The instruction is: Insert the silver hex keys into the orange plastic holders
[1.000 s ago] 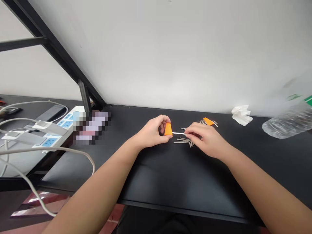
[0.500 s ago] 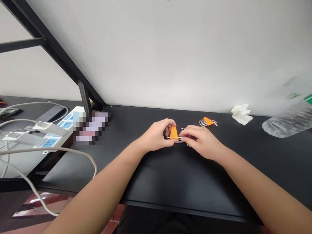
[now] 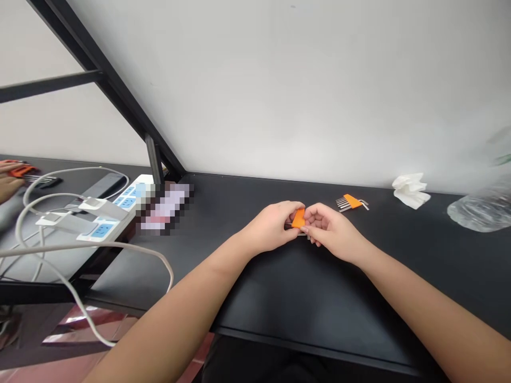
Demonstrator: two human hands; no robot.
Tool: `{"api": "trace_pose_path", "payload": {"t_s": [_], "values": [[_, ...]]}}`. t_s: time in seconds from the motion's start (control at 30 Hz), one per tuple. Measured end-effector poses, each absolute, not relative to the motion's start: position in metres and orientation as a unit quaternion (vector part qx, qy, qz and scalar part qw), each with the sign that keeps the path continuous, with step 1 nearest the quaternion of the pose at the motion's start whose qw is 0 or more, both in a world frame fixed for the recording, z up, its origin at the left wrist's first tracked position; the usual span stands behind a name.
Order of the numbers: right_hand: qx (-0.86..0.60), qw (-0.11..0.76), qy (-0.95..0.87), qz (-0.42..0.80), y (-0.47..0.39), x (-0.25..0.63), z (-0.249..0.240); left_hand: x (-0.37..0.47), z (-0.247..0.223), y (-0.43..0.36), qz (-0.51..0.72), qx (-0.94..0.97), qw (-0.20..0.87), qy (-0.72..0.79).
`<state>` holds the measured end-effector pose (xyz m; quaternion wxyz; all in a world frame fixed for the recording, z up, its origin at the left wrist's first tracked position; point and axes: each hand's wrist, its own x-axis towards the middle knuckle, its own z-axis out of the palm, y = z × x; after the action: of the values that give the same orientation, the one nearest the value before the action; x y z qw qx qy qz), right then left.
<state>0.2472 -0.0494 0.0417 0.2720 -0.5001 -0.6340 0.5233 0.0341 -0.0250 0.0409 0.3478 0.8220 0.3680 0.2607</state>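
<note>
An orange hex key holder (image 3: 298, 218) is pinched between the fingers and thumb of my left hand (image 3: 275, 226), just above the black table. Close against the holder's right side, my right hand (image 3: 333, 231) has its fingers curled and its thumb on the lower edge. Thin metal hex keys (image 3: 303, 235) show just below the holder, partly hidden by my fingers. A second orange holder filled with several hex keys (image 3: 352, 201) lies on the table beyond my right hand.
Crumpled white tissue (image 3: 411, 190) and a clear plastic bottle (image 3: 483, 207) lie at the right by the wall. On the left are a power strip (image 3: 138, 199) with plugged chargers, loose cables (image 3: 136, 247), a slanted black frame (image 3: 120, 109) and another person's hand (image 3: 8, 181).
The view has shifted left. My right hand has closed in on the holder, which is tilted differently; the key that stuck out sideways is hidden. Another person's hand has appeared at the far left.
</note>
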Motion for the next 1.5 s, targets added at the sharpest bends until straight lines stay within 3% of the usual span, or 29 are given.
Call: {"api": "trace_pose_path", "payload": {"t_s": [0.2, 0.33, 0.47, 0.83, 0.97, 1.27, 1.5], "values": [[-0.502, 0.224, -0.743, 0.381, -0.053, 0.246, 0.050, 0.032, 0.040, -0.024, 0.249, 0.836, 0.326, 0.365], [-0.493, 0.091, -0.840, 0.207, -0.054, 0.259, 0.058, 0.026, 0.036, -0.017, 0.253, 0.829, 0.288, 0.408], [-0.451, -0.022, -0.884, 0.126, -0.056, 0.266, 0.061, 0.018, 0.031, -0.010, 0.255, 0.814, 0.271, 0.445], [-0.442, -0.066, -0.894, 0.024, -0.052, 0.258, 0.052, -0.037, 0.032, 0.025, 0.198, 0.830, 0.147, 0.501], [-0.468, -0.037, -0.881, 0.059, -0.053, 0.252, 0.060, -0.013, 0.029, 0.023, 0.256, 0.815, 0.204, 0.478], [-0.476, 0.199, -0.841, 0.163, -0.035, 0.253, 0.060, -0.001, 0.020, 0.009, 0.288, 0.830, 0.249, 0.408], [-0.461, 0.241, -0.840, 0.154, -0.031, 0.247, 0.050, -0.001, 0.023, 0.000, 0.270, 0.851, 0.228, 0.389]]}}
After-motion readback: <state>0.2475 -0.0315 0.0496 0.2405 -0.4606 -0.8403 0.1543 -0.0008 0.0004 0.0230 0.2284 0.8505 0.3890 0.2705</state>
